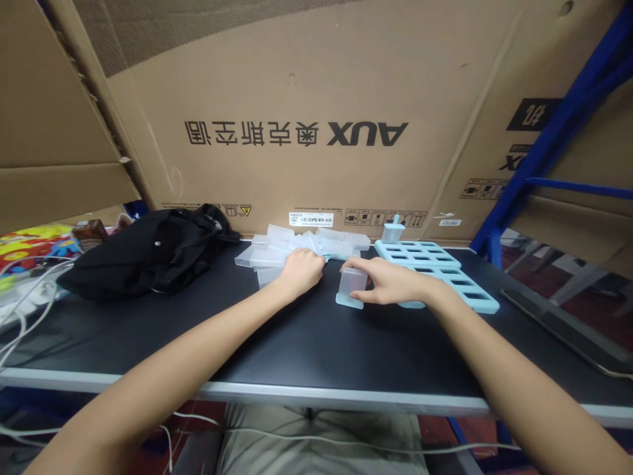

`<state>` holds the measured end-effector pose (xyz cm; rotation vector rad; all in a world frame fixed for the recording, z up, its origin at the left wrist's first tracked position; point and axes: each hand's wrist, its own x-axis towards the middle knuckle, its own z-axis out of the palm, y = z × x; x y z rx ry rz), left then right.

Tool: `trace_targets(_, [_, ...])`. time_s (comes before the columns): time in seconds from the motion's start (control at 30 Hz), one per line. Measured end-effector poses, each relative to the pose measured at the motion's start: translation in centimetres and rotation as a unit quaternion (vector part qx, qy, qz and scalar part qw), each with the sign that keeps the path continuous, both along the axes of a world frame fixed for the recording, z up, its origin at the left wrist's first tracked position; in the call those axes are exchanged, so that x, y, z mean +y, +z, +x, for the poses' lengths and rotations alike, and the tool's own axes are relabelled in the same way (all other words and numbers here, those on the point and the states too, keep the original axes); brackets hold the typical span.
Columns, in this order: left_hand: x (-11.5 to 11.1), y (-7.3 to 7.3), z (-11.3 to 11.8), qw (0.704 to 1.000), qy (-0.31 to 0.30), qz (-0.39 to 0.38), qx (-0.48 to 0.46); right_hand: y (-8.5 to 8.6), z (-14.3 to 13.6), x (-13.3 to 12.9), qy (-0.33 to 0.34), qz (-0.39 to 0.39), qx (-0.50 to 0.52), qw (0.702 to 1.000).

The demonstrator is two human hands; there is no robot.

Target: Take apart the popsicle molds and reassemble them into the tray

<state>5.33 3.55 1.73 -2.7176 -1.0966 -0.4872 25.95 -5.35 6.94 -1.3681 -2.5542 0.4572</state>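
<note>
- The right hand (383, 280) has its grip closed on a clear cup (352, 284), with the thumb on the near side and the fingers over the top.
- That cup is near the middle of the table (316, 349), its pale blue rim at the bottom, to the right of the left hand and well apart from the table's front edge.
- The left hand (302, 272) reaches to the right part of a pile of clear cups (270, 254), its fingers curled in; they hide what is under them, so one cannot tell whether this grip holds anything.
- The cups in the pile lie on their sides, overlapping and pointing different ways.
- Beyond the right hand and to its right lies a pale blue tray (487, 305) with rows of rectangular slots, partly covered by the hand and wrist.
- At the tray's back left corner stands a single cup with a stick handle (393, 231) pointing up.
- A black bag (148, 254) lies slumped on the left of the table, with white cables (22, 323) beyond it at the far left.
- A flat dark object (564, 333) lies at the right end.
- Behind everything rises a cardboard sheet (297, 171) with upside-down printing.
</note>
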Motion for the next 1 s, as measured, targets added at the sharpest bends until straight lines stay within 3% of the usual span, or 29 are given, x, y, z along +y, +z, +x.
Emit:
trace_targets(0.1, [0.5,1.2,-1.9,0.997,0.004,-0.026,-0.079,0.1,0.1,0.0,0.000,-0.002,0.007,1.000])
trace_targets(0.17, [0.8,1.8,-3.0,0.981,-0.025,-0.082,-0.174,0.1,0.2,0.0,-0.005,-0.006,0.014,1.000])
trace_targets(0.23, [1.0,1.8,-3.6,0.941,-0.069,-0.162,-0.289,0.0,0.4,0.2,-0.013,-0.017,0.026,0.999])
trace_targets(0.33, [0.7,0.8,-3.3,0.848,-0.125,-0.289,-0.427,-0.3,0.6,0.5,-0.033,-0.033,0.052,0.998])
trace_targets(0.4, [0.3,-0.1,-2.6,0.798,-0.155,-0.357,-0.460,-0.6,0.7,0.6,-0.048,-0.031,0.087,0.995])
trace_targets(0.47, [-0.1,-0.9,-2.0,0.772,-0.177,-0.399,-0.462,-0.7,0.5,0.7,-0.060,-0.015,0.132,0.989])
trace_targets(0.57, [-0.7,-1.5,-1.3,0.756,-0.193,-0.427,-0.457,-0.7,0.0,0.6,-0.072,-0.004,0.175,0.982])
trace_targets(0.73, [-0.7,-1.3,-1.3,0.734,-0.191,-0.425,-0.494,-1.3,-1.0,0.8,-0.099,-0.080,0.243,0.962])
trace_targets(0.87, [-0.4,-0.8,-1.6,0.710,-0.170,-0.394,-0.559,-2.0,-1.6,1.5,-0.143,-0.101,0.367,0.914])
trace_targets(1.0, [-0.3,-0.9,-1.7,0.685,-0.153,-0.403,-0.587,-2.5,-1.4,2.1,-0.166,-0.047,0.457,0.873])
